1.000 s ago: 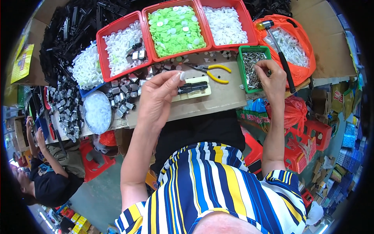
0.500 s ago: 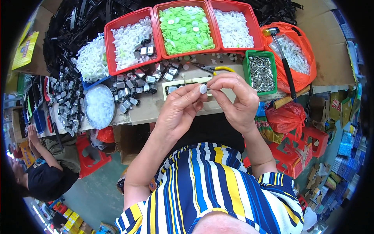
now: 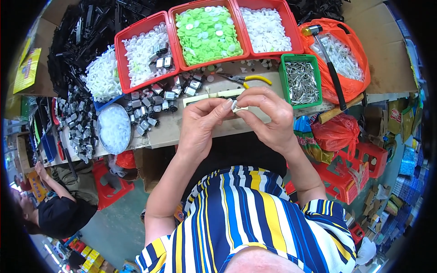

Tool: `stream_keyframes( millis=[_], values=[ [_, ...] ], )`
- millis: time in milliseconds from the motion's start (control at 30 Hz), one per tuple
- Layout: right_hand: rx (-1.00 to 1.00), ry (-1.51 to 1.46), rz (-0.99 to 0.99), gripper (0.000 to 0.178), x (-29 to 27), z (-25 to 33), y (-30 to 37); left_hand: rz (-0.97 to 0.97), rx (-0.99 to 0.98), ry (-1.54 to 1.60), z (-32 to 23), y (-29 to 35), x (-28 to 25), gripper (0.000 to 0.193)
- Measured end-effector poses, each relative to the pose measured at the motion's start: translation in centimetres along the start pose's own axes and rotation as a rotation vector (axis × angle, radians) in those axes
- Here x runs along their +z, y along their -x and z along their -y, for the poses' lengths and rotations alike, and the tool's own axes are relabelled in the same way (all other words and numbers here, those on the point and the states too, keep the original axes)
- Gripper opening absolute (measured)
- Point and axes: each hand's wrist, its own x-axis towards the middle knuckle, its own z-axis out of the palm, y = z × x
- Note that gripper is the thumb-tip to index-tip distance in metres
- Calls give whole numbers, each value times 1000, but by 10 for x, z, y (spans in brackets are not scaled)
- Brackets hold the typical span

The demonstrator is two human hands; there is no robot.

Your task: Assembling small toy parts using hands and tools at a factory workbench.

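Observation:
Over the table's near edge, my left hand (image 3: 199, 125) pinches a small white plastic disc (image 3: 234, 105) between thumb and fingers. My right hand (image 3: 273, 119) meets it fingertip to fingertip, closed on a small whitish plastic piece (image 3: 241, 109) that touches or nearly touches the disc. Fingers partly cover both parts, so how they join cannot be made out. Just behind my hands lies a long cream plastic housing (image 3: 196, 98), partly hidden by them. Yellow-handled pliers (image 3: 248, 80) rest beyond it.
Red bins (image 3: 177, 34) of white and green parts line the back. A green box (image 3: 321, 93) of metal pins, a hammer (image 3: 335, 75) and an orange bag (image 3: 359, 50) stand right. Small motors (image 3: 144, 116) and a clear bowl (image 3: 114, 128) lie left. A co-worker (image 3: 63, 211) sits far left.
The disc has turned from nearly face-on to more edge-on. My right fingers have come closer to it, and a whitish piece now shows where a thin pin showed before.

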Motion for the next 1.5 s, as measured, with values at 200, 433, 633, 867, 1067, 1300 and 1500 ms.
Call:
stream_keyframes(
  millis=[200,433,633,867,1067,1300,1500],
  values=[
    [62,-82,50,18,-4,-2,-5,39,116,-280,-11,2,0,19],
    [109,-127,137,13,4,1,-4,-4,243,-372,-3,11,-9,23],
    [105,-186,107,12,16,1,-1,-65,517,-690,-3,12,-14,29],
    [7,-26,149,12,19,-3,-1,-81,558,-812,-3,15,-19,29],
    [-65,148,113,9,31,-25,-8,-176,868,-1262,0,13,-33,38],
    [-60,269,216,5,42,-31,-5,-102,1125,-1620,18,8,-51,37],
    [-67,316,256,6,39,-24,-9,-37,1160,-1765,20,2,-57,37]
  ],
)
